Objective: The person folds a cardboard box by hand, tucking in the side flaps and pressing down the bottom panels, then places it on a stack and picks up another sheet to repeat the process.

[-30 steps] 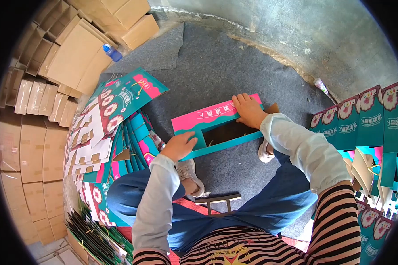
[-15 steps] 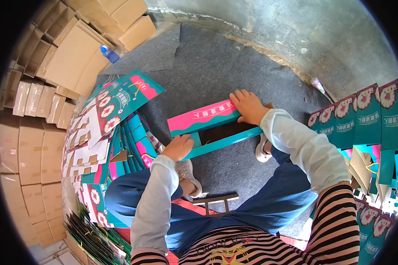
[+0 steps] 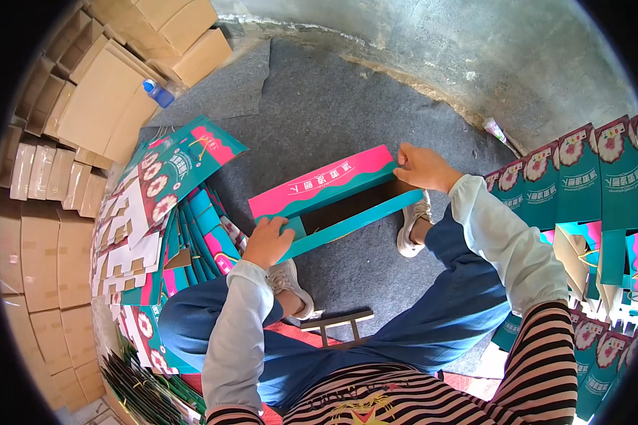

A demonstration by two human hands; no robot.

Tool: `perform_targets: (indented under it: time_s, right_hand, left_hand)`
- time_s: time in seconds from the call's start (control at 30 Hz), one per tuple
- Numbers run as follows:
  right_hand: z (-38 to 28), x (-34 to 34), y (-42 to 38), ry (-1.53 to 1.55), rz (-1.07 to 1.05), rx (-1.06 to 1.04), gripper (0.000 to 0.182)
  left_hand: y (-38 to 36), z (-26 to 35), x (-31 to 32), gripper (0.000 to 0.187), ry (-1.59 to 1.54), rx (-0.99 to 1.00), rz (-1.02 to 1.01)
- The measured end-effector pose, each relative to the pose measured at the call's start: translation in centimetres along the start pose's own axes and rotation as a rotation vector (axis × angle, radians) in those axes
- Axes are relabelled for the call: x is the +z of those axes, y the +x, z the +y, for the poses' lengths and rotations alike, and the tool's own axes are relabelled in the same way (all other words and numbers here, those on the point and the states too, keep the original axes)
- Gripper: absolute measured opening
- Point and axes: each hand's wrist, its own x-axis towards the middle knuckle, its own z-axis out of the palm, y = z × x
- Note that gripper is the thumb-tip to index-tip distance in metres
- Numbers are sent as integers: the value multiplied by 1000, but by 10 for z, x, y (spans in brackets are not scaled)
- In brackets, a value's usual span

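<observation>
While the L end of the teal-pink box [image 3: 317, 183] is gripped by the L hand [image 3: 268, 242], the R hand [image 3: 428, 168] is held part-curled at its R end, grip can't be told; box is set btwn both, over the floor [image 3: 340, 92], long axis running nr-L to far-R.

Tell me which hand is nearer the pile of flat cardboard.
Left. The left hand is at the left end of the open box, close beside the pile of flat cardboard; the right hand is at the box's other end, farther away.
</observation>
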Motion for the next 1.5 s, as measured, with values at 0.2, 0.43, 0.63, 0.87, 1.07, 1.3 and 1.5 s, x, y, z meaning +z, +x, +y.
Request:
perform_targets:
  time_s: [0.2, 0.43, 0.63, 0.87, 1.07, 1.3, 1.5]
  right_hand:
    - [23, 8, 8, 146, -16, 10, 30]
    - [-19, 29, 3, -94, 9, 46, 39]
    - [-10, 47, 9, -72, -143, -159, 44]
    - [-7, 46, 31, -231, -228, -128, 31]
    - [-13, 51, 37, -300, -217, -67, 34]
    - [-14, 51, 32, -324, -167, -8, 50]
    - [-13, 36, 25, -287, 12, 243, 82]
  left_hand:
    - [-3, 35, -20, 53, -135, -205, -56]
    - [-1, 35, -14, 58, -143, -230, 1]
    - [-2, 34, -11, 58, -138, -237, 20]
    - [0, 31, -11, 52, -121, -236, -2]
    - [4, 22, -7, 52, -154, -227, -10]
    - [10, -1, -23, 56, -382, -334, -38]
    - [-12, -32, -21, 62, -97, -479, 230]
